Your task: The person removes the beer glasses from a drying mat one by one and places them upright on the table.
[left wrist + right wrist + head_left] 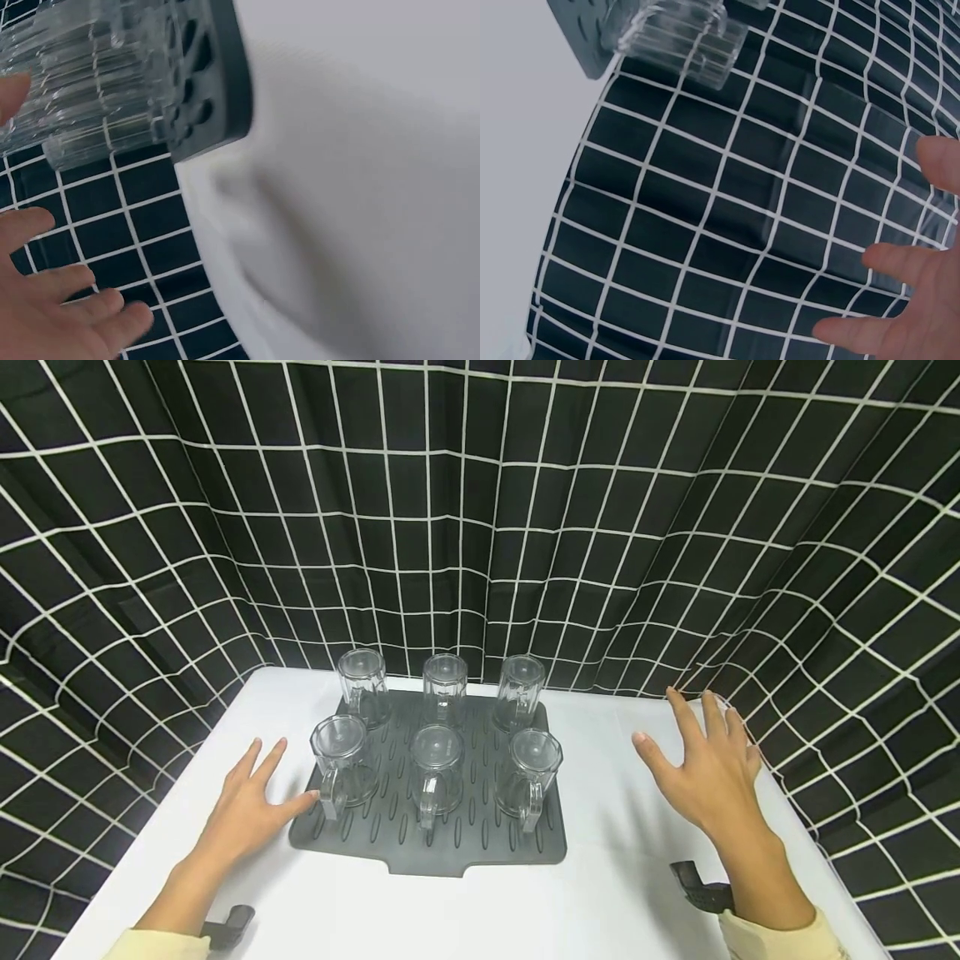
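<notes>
Several clear glass mugs stand upside down in two rows on a dark grey drying mat [450, 858]. In the front row are a left mug [341, 747], a middle mug [437, 756] and a right mug [535, 760], handles facing me. Behind them are a back left mug [363, 677], a back middle mug [445, 681] and a back right mug [521, 685]. My left hand [243, 814], fingers spread, is beside the mat's left edge, its thumb close to the front left mug; contact is unclear. My right hand [708, 768] hovers at the right, fingers spread, holding nothing.
A white table [600, 893] lies under the mat. Black cloth with a white grid [480, 527] hangs behind the table and along both sides. Dark wrist mounts, a left one [228, 928] and a right one [701, 889], stick out from the wrists.
</notes>
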`<state>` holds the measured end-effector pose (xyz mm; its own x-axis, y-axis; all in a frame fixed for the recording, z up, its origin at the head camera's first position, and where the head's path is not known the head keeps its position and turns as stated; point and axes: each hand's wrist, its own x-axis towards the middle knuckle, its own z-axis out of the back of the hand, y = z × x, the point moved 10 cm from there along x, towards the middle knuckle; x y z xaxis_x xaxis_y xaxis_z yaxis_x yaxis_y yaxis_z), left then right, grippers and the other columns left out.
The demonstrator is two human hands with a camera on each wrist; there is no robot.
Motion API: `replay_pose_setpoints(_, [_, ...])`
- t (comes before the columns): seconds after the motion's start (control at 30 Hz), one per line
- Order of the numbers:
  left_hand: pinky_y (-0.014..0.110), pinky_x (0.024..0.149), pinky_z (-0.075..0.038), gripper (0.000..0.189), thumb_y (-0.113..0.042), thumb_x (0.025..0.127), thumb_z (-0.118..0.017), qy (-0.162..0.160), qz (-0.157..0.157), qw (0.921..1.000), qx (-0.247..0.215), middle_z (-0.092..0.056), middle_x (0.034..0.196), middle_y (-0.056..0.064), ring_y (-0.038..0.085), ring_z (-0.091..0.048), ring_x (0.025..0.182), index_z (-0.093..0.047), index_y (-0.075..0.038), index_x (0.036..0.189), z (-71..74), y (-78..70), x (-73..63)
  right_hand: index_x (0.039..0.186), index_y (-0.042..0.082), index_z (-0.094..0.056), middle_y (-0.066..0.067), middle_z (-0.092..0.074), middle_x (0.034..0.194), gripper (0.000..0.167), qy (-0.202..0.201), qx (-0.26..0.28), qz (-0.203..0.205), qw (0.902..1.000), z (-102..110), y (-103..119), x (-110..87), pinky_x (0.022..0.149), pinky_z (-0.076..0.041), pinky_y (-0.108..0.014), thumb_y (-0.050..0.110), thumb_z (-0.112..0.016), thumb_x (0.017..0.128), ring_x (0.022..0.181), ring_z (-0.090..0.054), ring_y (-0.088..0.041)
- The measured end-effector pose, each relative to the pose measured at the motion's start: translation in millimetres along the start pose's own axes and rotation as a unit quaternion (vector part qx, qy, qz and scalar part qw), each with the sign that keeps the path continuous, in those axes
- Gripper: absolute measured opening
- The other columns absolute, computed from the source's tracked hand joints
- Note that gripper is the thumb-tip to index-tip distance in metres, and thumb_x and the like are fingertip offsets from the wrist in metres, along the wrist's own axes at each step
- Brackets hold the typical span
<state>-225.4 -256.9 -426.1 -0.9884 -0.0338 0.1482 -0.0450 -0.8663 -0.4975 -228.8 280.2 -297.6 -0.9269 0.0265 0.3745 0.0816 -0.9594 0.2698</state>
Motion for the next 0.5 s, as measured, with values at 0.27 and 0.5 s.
replay_pose_setpoints(0.27, [0.079, 0.093, -0.022, 0.102, -0.056, 0.080, -0.071, 0.032, -0.003, 0.9984, -0.046, -0.010, 0.153, 0.033, 0.061, -0.018, 0.131, -0.022, -0.004, 0.153, -18.9, 2.5, -7.3, 0.152, 0.015, -0.029, -0.030, -0.015, 0.153, 0.074, -0.001, 0.024, 0.004, 0.9997, -6, 2, -7.4, 0.092, -0.008, -0.084, 0.052, -0.052, 0.093, 0.136, -0.009, -0.057])
replay_pose_setpoints(0.5, [0.078, 0.095, -0.022, 0.099, -0.053, 0.082, -0.070, 0.046, 0.005, 0.9966, -0.068, -0.012, 0.152, 0.033, 0.061, -0.019, 0.131, -0.022, -0.002, 0.152, -25.8, 6.6, -12.8, 0.152, 0.013, -0.030, -0.030, -0.016, 0.153, 0.073, 0.001, 0.041, 0.002, 0.9992, -10, 5, -11.3, 0.090, -0.010, -0.085, 0.050, -0.054, 0.093, 0.134, -0.012, -0.058])
